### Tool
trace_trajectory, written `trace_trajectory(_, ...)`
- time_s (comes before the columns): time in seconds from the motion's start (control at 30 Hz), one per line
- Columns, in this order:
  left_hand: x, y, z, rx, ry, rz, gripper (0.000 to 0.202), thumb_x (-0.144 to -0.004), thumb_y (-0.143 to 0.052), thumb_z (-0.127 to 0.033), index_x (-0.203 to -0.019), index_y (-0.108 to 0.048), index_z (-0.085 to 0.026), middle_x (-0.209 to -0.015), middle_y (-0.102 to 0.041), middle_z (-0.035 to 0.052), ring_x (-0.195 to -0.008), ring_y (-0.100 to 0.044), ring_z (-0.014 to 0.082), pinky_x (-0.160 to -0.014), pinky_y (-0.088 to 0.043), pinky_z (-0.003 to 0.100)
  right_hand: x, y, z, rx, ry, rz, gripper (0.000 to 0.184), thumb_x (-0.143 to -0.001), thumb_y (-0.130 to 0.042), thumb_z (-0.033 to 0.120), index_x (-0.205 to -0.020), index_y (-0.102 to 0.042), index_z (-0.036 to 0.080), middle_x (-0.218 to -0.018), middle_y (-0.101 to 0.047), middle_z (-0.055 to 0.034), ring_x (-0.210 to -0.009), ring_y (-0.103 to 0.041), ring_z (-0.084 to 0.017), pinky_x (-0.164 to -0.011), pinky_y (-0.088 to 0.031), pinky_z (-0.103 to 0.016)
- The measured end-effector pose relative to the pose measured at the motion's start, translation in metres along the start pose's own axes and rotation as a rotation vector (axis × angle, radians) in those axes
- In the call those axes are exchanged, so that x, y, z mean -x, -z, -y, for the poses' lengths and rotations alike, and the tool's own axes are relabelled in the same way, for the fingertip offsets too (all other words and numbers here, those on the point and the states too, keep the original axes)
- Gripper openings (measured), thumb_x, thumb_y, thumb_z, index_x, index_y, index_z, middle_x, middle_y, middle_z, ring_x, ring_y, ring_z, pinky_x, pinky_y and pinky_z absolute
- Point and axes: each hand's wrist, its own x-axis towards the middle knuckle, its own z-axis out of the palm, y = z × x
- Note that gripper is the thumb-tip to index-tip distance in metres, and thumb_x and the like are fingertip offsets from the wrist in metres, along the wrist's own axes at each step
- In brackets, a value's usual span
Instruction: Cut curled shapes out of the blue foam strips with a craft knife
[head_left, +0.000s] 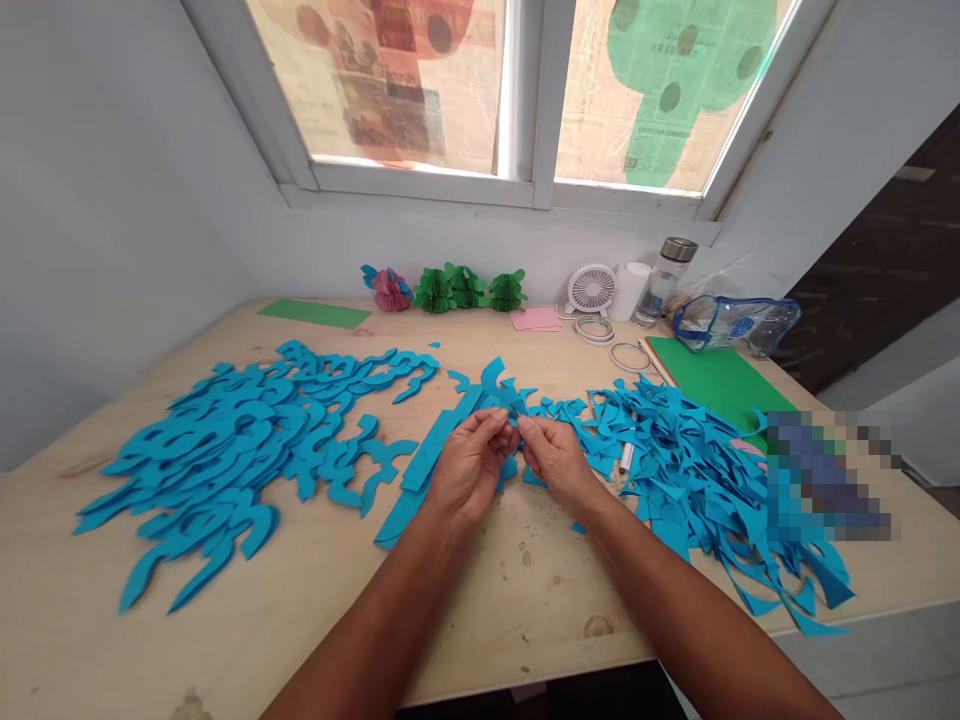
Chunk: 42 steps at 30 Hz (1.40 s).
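Note:
My left hand (472, 460) and my right hand (559, 460) meet over the middle of the table, fingertips pinched together on a piece of blue paper (511, 400). Fingers cover part of this piece, so its full outline is hidden. Beneath and left of my left hand lie long blue paper strips (420, 480). Farther left spreads a heap of curved, wavy blue paper cut-outs (217, 430). To the right of my right hand is a loose pile of blue paper scraps (675, 440), with a white marker (627, 457) lying at its near side.
Along the wall stand folded green paper trees (452, 288), a pink paper figure (390, 290), a small white fan (592, 289) and a glass bottle (664, 282). Tape rolls (594, 330), a clear pouch (739, 325) and green sheets (731, 380) lie at the back right.

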Motion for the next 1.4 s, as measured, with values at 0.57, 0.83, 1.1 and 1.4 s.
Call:
trace_trajectory(0.57,0.000,0.000,-0.003,-0.080,-0.043,-0.012,0.019,-0.057,-0.078,-0.019,-0.064,-0.062,-0.014,-0.058,-0.056,-0.0031,-0.055,-0.051,0.0072,-0.063,-0.047,0.021,0.001,0.000,0.004,-0.031,-0.016,0.029,0.044,-0.079,-0.052,0.059,-0.063,-0.049,0.018,-0.042,-0.032,0.0087,-0.038,-0.023,-0.006,-0.036,-0.016,-0.023)
trace_trajectory(0.83,-0.005,0.005,-0.009,-0.132,-0.140,-0.064,0.019,-0.055,-0.077,-0.019,-0.061,-0.059,-0.014,-0.054,-0.053,-0.0039,-0.050,-0.047,0.0067,-0.052,-0.039,0.020,-0.005,0.002,-0.001,-0.156,-0.061,-0.158,0.046,-0.072,-0.057,0.061,-0.066,-0.057,0.016,-0.038,-0.033,0.0091,-0.034,-0.023,-0.006,-0.034,-0.015,-0.022)
trace_trajectory(1.1,-0.004,0.002,-0.016,-0.210,-0.185,-0.114,0.023,-0.052,-0.075,-0.017,-0.068,-0.058,-0.016,-0.056,-0.059,-0.0031,-0.051,-0.052,0.0092,-0.051,-0.040,0.021,-0.007,0.004,-0.001,-0.212,-0.072,-0.220,0.047,-0.069,-0.059,0.063,-0.069,-0.058,0.016,-0.039,-0.035,0.0089,-0.033,-0.024,-0.006,-0.032,-0.014,-0.021)
trace_trajectory(1.4,-0.009,0.004,-0.015,-0.242,-0.238,-0.148,0.026,-0.050,-0.076,-0.018,-0.071,-0.060,-0.015,-0.060,-0.062,-0.0016,-0.050,-0.052,0.0085,-0.048,-0.039,0.020,-0.008,0.002,-0.006,-0.216,-0.077,-0.207,0.048,-0.070,-0.060,0.064,-0.069,-0.058,0.016,-0.039,-0.034,0.0090,-0.033,-0.022,-0.005,-0.032,-0.014,-0.020)
